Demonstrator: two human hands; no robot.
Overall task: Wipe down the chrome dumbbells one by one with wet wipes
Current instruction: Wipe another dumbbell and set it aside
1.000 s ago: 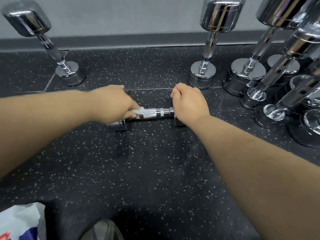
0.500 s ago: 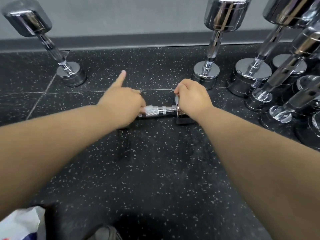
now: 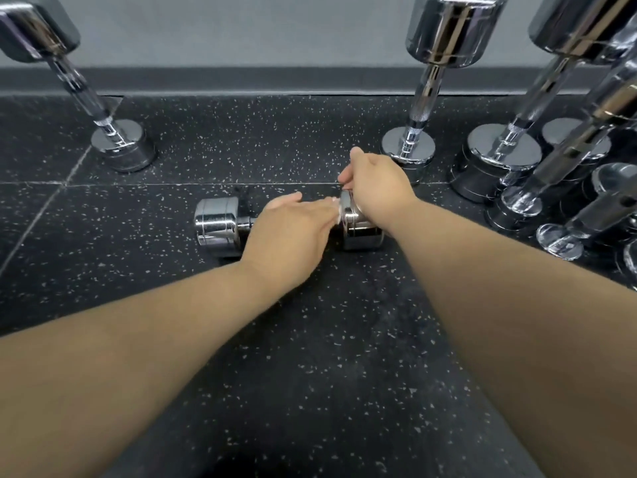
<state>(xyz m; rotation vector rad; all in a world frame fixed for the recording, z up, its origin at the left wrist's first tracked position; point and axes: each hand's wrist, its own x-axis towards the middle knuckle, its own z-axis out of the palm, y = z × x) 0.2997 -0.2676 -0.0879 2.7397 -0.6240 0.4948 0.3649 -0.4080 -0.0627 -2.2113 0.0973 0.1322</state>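
Note:
A small chrome dumbbell [image 3: 216, 226] lies sideways on the black speckled floor in the middle of the head view. My left hand [image 3: 293, 232] lies over its handle and hides it, fingers reaching to the right head. A sliver of white wet wipe [image 3: 335, 212] shows at my fingertips against the inner face of that head. My right hand [image 3: 375, 184] grips the top of the dumbbell's right head [image 3: 362, 232] from above. The left head is uncovered.
Other chrome dumbbells stand on end along the grey wall: one at the far left [image 3: 120, 146], one behind my right hand [image 3: 410, 146], and several crowded at the right [image 3: 499, 160]. A floor seam [image 3: 138, 183] runs behind the lying dumbbell.
My left hand has slid right along the handle from the left head to the right head, uncovering the left head. The pointing finger has come down. My right hand stays on the right head.

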